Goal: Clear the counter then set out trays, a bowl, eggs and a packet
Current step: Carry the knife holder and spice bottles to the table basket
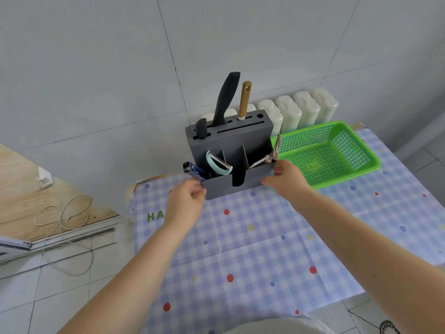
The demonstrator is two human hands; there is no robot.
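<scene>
A grey knife block and utensil holder (237, 143) stands at the back of the counter, which is covered by a blue checked cloth (252, 237). It carries a black-handled knife (226, 97), a wooden-handled tool (245, 100), a pale blue peeler (218, 163) and other small tools. My left hand (186, 202) grips the holder's front left corner. My right hand (286, 178) grips its front right corner. A green mesh tray (337, 153) lies empty to the right of the holder.
A row of white plastic containers (301, 109) lines the tiled wall behind the holder and tray. A wooden board (36, 189) with loose cord lies on the left beyond the counter. A white rim (277, 326) shows at the bottom edge.
</scene>
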